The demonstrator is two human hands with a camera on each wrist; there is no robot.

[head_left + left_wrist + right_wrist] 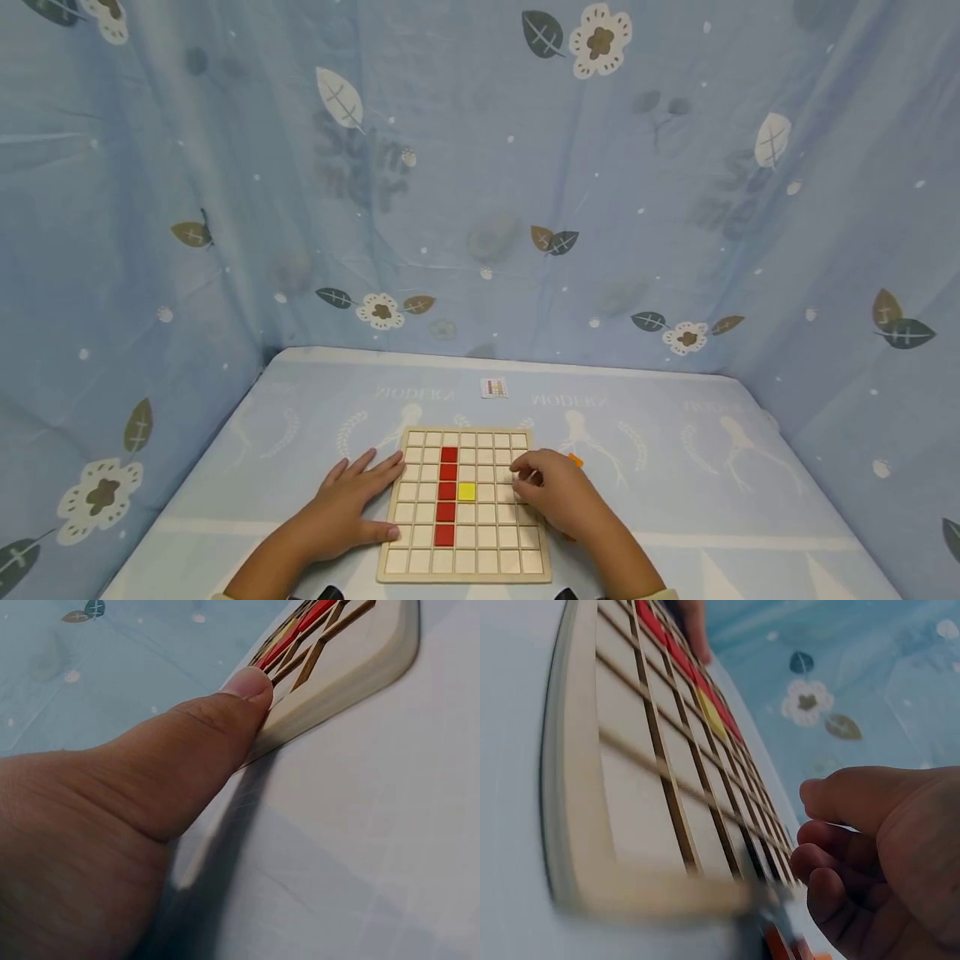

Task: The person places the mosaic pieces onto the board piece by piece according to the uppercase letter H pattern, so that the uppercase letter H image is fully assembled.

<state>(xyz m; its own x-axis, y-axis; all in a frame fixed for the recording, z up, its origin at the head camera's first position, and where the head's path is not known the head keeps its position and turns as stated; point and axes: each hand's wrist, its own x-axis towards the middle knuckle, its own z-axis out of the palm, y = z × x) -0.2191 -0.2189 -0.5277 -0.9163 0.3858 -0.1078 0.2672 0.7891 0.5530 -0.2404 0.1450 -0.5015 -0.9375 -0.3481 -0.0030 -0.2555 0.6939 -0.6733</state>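
Note:
A wooden grid board lies on the table, with a column of several red tiles and one yellow tile beside it. My left hand rests at the board's left edge, fingers spread and thumb on the rim. In the left wrist view the thumb presses on the board's wooden border. Over the board's right edge hovers my right hand, its fingers loosely bent. The right wrist view shows the thumb apart from the bent fingers, and no tile appears between them.
Orange pieces lie right of the board, partly hidden by the right hand. A small pattern card sits beyond the board, near the far side of the table. Blue patterned curtains surround the table.

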